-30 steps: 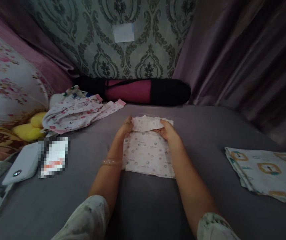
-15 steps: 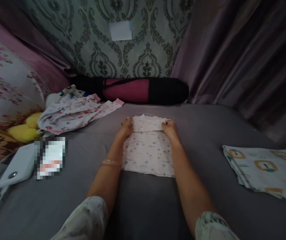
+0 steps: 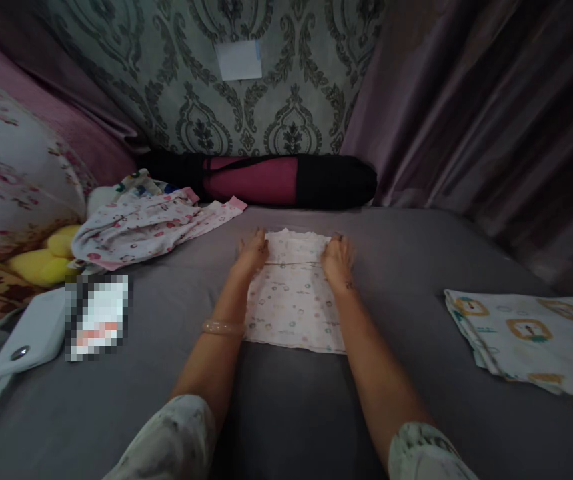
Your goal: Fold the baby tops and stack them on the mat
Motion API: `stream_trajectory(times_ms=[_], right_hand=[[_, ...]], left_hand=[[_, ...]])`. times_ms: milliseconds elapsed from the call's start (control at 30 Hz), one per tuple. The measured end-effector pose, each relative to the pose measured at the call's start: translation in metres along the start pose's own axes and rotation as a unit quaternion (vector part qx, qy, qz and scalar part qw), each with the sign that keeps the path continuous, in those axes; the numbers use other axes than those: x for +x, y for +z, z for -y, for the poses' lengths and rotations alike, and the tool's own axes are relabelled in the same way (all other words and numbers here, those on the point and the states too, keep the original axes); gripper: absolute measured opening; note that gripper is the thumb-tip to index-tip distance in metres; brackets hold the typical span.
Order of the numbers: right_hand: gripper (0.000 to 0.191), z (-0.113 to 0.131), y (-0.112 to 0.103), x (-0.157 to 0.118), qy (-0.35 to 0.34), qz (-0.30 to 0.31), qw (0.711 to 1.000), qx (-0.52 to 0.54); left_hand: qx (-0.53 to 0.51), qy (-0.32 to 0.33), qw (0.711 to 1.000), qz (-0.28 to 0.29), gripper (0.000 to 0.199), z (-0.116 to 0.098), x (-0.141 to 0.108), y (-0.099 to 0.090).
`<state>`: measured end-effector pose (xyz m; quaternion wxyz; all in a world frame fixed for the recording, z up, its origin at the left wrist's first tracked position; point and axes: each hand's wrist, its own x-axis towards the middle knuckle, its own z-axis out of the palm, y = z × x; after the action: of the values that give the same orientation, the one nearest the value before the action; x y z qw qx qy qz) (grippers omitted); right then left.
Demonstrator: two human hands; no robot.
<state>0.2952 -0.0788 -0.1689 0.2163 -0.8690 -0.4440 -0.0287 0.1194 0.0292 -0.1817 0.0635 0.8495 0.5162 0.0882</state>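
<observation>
A small white cloth [image 3: 293, 307] with a fine coloured print lies flat in front of me, its far part folded over in a band [image 3: 293, 250]. My left hand [image 3: 255, 253] rests at the left edge of that band, fingers stretched forward and apart. At the band's right edge is my right hand [image 3: 337, 259], palm down with its fingers loosened and slightly blurred. Both hands touch the cloth's sides; neither visibly pinches it.
On the grey bed sheet [image 3: 406, 267], a folded printed cloth [image 3: 531, 340] lies to the right. Crumpled clothes [image 3: 136, 230], a yellow plush toy [image 3: 46, 260], a white device [image 3: 31, 333] and a blurred-out item [image 3: 99, 317] are at left. A pink-and-black roll bag [image 3: 251, 180] lies along the wall.
My right hand has let go of its pinch on the folded band and turned flatter over its edge. My left hand has shifted only slightly. The cloth keeps its fold.
</observation>
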Motion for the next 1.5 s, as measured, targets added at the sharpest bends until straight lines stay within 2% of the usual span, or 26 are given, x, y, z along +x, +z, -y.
stream_trajectory(times_ms=[67, 167, 300, 567, 833, 1000, 1167, 1333, 1500], right_hand=[[0.043, 0.010, 0.006, -0.003, -0.078, -0.011, 0.997, 0.003], [0.049, 0.023, 0.020, -0.008, -0.182, 0.022, 0.983, 0.005], [0.052, 0.030, 0.033, -0.014, -0.236, 0.072, 0.969, -0.013], [0.052, 0.029, 0.040, -0.020, -0.208, 0.114, 0.971, -0.039], [0.051, 0.031, 0.037, -0.019, -0.201, 0.128, 0.971, -0.028], [0.054, 0.026, 0.039, -0.015, -0.152, 0.052, 0.987, -0.028], [0.057, 0.018, 0.048, -0.012, -0.104, 0.075, 0.991, -0.033], [0.057, 0.018, 0.051, -0.011, -0.104, 0.076, 0.991, -0.038], [0.057, 0.018, 0.045, -0.008, -0.103, 0.093, 0.990, -0.026]], left_hand=[[-0.025, 0.005, 1.000, 0.004, 0.052, -0.014, -0.003, -0.006], [-0.030, 0.060, 0.997, 0.023, 0.052, -0.037, -0.010, -0.007], [0.001, 0.089, 0.996, 0.032, 0.053, -0.048, -0.018, 0.006], [0.029, 0.014, 0.999, -0.003, 0.061, -0.028, -0.013, 0.032], [0.013, 0.015, 1.000, -0.002, 0.063, -0.030, -0.015, 0.027], [0.027, 0.021, 0.998, -0.058, 0.064, -0.033, -0.016, 0.020], [0.019, -0.004, 1.000, 0.002, 0.068, -0.030, -0.015, 0.025], [0.024, -0.008, 1.000, -0.002, 0.067, -0.027, -0.014, 0.029], [0.018, -0.007, 1.000, -0.005, 0.067, -0.029, -0.014, 0.024]])
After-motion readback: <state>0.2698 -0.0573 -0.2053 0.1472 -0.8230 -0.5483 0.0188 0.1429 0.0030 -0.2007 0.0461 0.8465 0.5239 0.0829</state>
